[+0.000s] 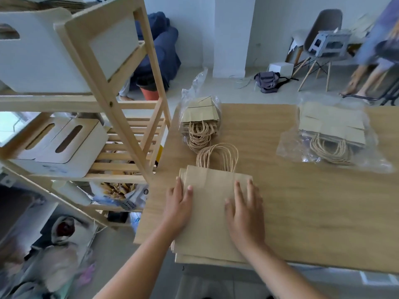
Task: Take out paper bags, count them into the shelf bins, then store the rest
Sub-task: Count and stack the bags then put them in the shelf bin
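A stack of flat brown paper bags (pixel 208 214) with twine handles lies at the near left of the wooden table (pixel 313 212). My left hand (pixel 179 203) rests flat on the stack's left edge, fingers apart. My right hand (pixel 245 210) lies flat on its right side, fingers spread. Two more packs of bags sit in clear plastic wrap: a small pack (pixel 200 121) at the far left of the table and a larger pack (pixel 332 134) at the far right. White shelf bins (pixel 62 145) with slot handles stand on the wooden shelf (pixel 121 117) to my left.
A large white bin (pixel 43 52) fills the upper shelf. Clutter and bags lie on the floor under the shelf at lower left. Beyond the table are a grey chair (pixel 321 39), a dark pouch (pixel 267 80), a white box and another person's legs at the far right.
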Motion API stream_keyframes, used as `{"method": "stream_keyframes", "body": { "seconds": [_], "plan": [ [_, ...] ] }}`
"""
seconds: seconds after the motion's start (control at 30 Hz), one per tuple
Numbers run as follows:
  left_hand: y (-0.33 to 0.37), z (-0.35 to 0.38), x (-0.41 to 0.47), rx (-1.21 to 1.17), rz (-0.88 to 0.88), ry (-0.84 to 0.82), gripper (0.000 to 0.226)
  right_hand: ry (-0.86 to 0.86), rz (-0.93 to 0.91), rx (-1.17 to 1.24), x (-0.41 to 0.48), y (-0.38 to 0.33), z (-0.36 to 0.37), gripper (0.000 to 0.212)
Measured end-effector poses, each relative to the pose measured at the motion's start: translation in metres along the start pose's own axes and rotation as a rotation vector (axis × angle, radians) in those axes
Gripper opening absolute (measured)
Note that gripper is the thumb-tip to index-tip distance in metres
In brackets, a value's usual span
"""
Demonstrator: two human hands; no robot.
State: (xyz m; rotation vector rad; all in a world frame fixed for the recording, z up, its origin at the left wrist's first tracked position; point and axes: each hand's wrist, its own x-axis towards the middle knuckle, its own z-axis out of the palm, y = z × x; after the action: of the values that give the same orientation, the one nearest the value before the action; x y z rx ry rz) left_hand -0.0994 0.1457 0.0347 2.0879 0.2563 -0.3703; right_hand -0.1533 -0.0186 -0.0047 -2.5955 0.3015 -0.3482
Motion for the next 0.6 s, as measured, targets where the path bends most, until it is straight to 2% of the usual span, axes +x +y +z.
{"method": "stream_keyframes", "body": {
  "seconds": [0.1, 0.13, 0.23, 0.37, 0.47, 0.6],
  "plan": [
    [-0.005, 0.013, -0.005, 0.122, 0.111, -0.080, 0.061, -0.247, -0.124, -0.155, -0.004, 0.004, -0.001, 0.061],
    [-0.007, 0.017, -0.007, 0.207, 0.145, -0.106, 0.059, -0.273, -0.138, -0.209, -0.006, 0.011, -0.001, 0.061],
    [-0.013, 0.027, -0.013, 0.450, 0.258, -0.129, 0.056, -0.300, -0.119, -0.284, -0.003, 0.030, -0.008, 0.062],
    [-0.015, 0.041, -0.022, 0.705, 0.467, -0.067, 0.054, -0.324, -0.005, -0.297, 0.002, 0.067, -0.025, 0.067],
    [-0.012, 0.056, -0.023, 0.890, 0.509, -0.087, 0.064, -0.349, -0.015, -0.357, 0.003, 0.101, -0.042, 0.064],
    [0.002, 0.087, -0.020, 0.943, 0.497, -0.130, 0.072, -0.391, -0.014, -0.395, 0.011, 0.133, -0.063, 0.058]
  ]
}}
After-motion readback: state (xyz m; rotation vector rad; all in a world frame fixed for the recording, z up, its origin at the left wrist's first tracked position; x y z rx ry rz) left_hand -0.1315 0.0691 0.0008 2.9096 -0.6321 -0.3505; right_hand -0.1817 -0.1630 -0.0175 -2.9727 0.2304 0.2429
